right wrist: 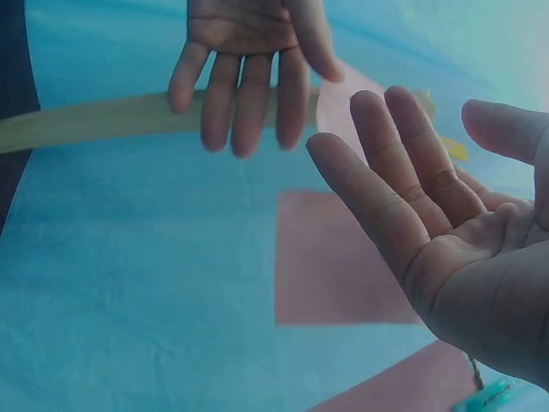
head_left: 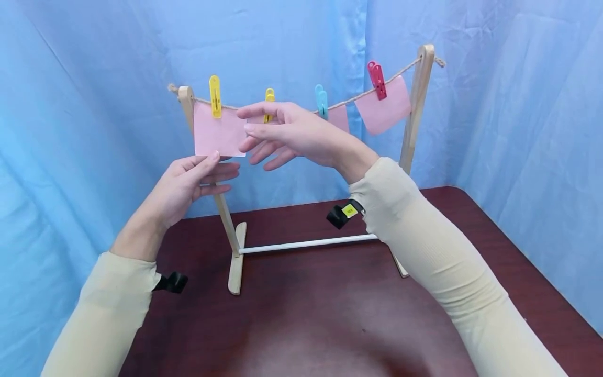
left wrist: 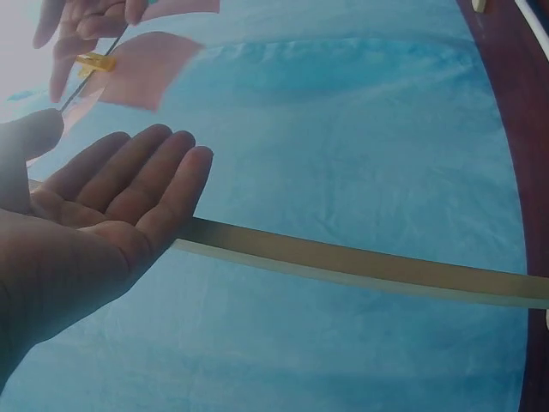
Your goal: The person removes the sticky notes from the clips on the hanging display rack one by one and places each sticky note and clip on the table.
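Note:
On the left end of the rope (head_left: pixel 356 98), a yellow clothespin (head_left: pixel 215 97) holds a pink paper (head_left: pixel 219 131). My left hand (head_left: pixel 188 175) is at its lower edge, thumb tip touching or very close to the paper. In the left wrist view, the four fingers extend apart from the thumb. My right hand (head_left: pixel 294 131) hovers by the paper's right edge, its fingers spread and loosely bent, with nothing held. It partly hides a second yellow clothespin (head_left: pixel 269 99) and the pink paper (right wrist: pixel 343 257) behind it.
Farther right, a blue clothespin (head_left: pixel 321 99) and a red clothespin (head_left: pixel 377 78) hold pink papers on the rope. The rope runs between two wooden posts (head_left: pixel 416 104), joined low down by a white rod (head_left: pixel 306 244). The stand is on a dark red table (head_left: pixel 306 314) before blue curtains.

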